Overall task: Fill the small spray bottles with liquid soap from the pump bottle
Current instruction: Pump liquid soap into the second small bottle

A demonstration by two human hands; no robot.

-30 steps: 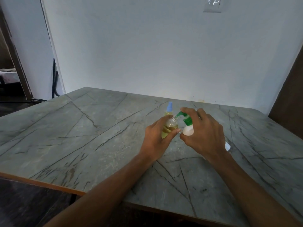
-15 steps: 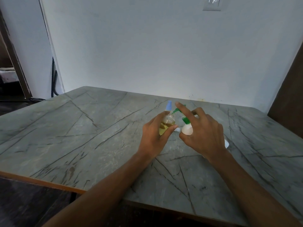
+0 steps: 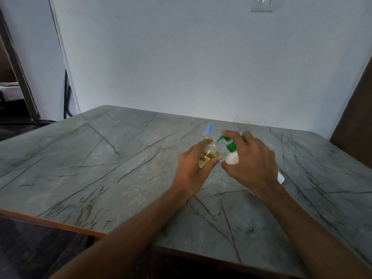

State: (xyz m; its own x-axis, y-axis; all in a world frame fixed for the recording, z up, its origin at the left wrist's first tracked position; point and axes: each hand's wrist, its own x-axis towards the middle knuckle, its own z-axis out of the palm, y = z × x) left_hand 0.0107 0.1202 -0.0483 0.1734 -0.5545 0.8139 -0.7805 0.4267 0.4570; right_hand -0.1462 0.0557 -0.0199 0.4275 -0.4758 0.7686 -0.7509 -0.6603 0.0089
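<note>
The open spray bottle (image 3: 209, 156), small, light and likely soap-slick, sat in the left hand (image 3: 191, 170), which wrapped round its body, a sound hold. Its long axis leaned neck-up toward the right hand (image 3: 253, 164). That hand gripped the pump bottle (image 3: 231, 161), forefinger on the green pump (image 3: 230, 147), spout over the neck. A blue-capped bottle (image 3: 208, 132) stood just beyond.
</note>
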